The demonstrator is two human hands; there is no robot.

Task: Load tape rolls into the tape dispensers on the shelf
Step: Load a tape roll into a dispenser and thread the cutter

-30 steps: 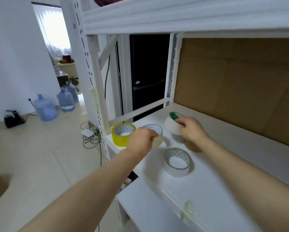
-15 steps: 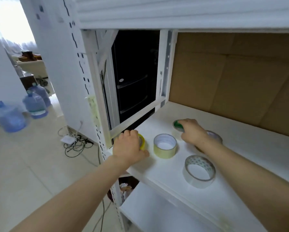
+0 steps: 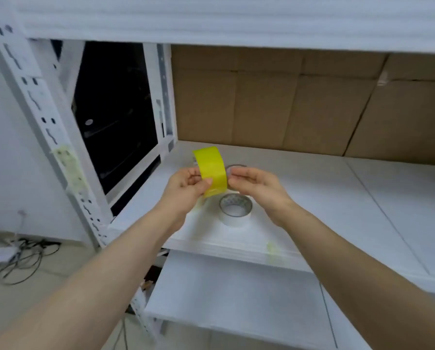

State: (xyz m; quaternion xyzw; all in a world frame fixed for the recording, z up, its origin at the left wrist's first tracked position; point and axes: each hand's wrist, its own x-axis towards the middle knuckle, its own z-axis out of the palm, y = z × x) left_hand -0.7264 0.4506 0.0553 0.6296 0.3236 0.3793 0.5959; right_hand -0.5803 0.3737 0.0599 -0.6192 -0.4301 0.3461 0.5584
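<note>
A yellow tape roll (image 3: 210, 169) is held upright above the white shelf (image 3: 312, 198), its outer face toward me. My left hand (image 3: 186, 188) grips its left side with curled fingers and thumb. My right hand (image 3: 256, 185) pinches its right edge. A clear tape roll (image 3: 235, 209) lies flat on the shelf just below the hands. Another roll (image 3: 236, 168) is mostly hidden behind the yellow one and my right hand. No tape dispenser shows in this view.
Brown cardboard (image 3: 299, 102) backs the shelf. A white upright post (image 3: 47, 127) with slots stands at the left. A lower shelf board (image 3: 236, 294) juts out below. Cables (image 3: 17, 256) lie on the floor at the left. A tape scrap (image 3: 273, 250) sticks to the shelf's front edge.
My left hand picked the yellow roll off the shelf's left corner and raised it. My right hand left the green-cored roll and came to the yellow roll. The view swung right.
</note>
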